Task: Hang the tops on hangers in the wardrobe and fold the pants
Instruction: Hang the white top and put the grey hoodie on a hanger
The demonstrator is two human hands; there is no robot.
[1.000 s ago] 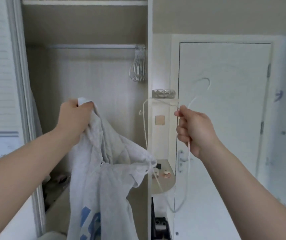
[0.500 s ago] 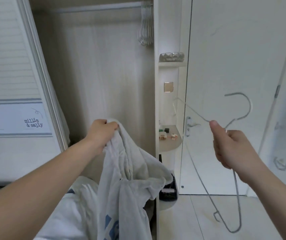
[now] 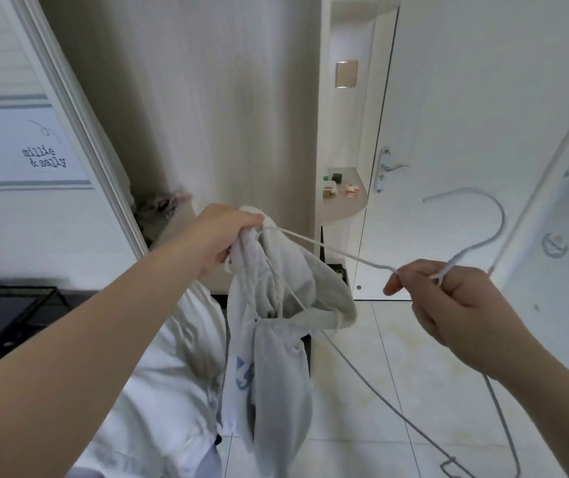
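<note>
Our left hand (image 3: 226, 236) clutches the grey top (image 3: 276, 357) by its collar, dangling before the wardrobe (image 3: 207, 98); our right hand (image 3: 458, 305) pinches the wire hanger (image 3: 346, 255) below its hook, one arm at the collar; pushed in askew, it could snag the fabric.

Rounded beige corner shelf (image 3: 345, 209) with a few small boxes (image 3: 329, 187) on it, above pale floor tiles (image 3: 396, 357).

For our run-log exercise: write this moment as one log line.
left hand grips grey top | right hand pinches wire hanger neck | hanger arm at collar | not yet hung
</note>
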